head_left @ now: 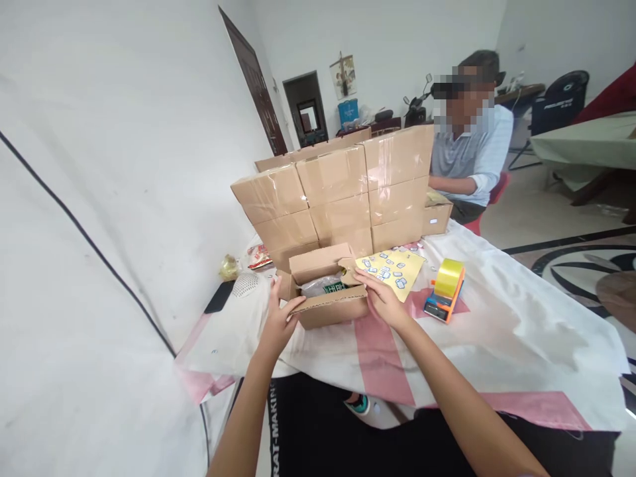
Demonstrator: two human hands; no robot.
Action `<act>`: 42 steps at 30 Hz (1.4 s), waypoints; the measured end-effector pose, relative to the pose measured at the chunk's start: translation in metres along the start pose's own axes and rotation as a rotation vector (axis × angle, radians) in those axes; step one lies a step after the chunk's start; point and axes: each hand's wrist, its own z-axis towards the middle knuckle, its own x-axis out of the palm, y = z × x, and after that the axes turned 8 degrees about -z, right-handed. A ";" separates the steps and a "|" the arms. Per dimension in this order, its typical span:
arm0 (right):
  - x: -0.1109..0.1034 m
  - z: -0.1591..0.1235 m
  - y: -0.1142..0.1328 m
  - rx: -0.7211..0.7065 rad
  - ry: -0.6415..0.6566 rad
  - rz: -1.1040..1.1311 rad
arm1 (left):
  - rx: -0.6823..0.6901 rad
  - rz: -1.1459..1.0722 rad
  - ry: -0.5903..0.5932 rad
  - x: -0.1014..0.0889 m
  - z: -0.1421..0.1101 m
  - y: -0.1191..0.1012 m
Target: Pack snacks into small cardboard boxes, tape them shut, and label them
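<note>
Cartons (335, 192) behind open box (334, 316), tape dispenser (448, 281) rightward, left hand (278, 321) and right hand (383, 301) in grip on flaps (349, 271).

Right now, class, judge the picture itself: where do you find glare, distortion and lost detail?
In the head view, glare streaks the tape on the stacked boxes; in the head view, the brown door leans, probably from wide-angle distortion or camera tilt; in the head view, lettering on the bag inside the open box is only partly legible.
</note>
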 end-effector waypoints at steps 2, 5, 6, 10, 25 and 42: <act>-0.006 0.005 0.001 -0.002 0.048 -0.054 | -0.083 -0.081 -0.106 0.003 0.003 -0.002; -0.014 0.010 0.006 0.006 0.111 -0.141 | -0.299 -0.300 -0.228 0.011 0.014 0.002; -0.015 0.011 0.009 0.006 0.117 -0.152 | -0.364 -0.362 -0.236 0.014 0.019 0.005; -0.005 0.010 0.017 0.070 0.053 0.014 | -0.516 -0.420 -0.235 0.029 0.035 0.022; -0.003 0.046 0.002 0.391 0.049 0.459 | -0.345 -0.063 0.145 0.010 0.056 0.016; -0.048 0.007 0.022 0.135 -0.358 -0.317 | -0.311 -0.130 0.247 0.030 0.068 0.005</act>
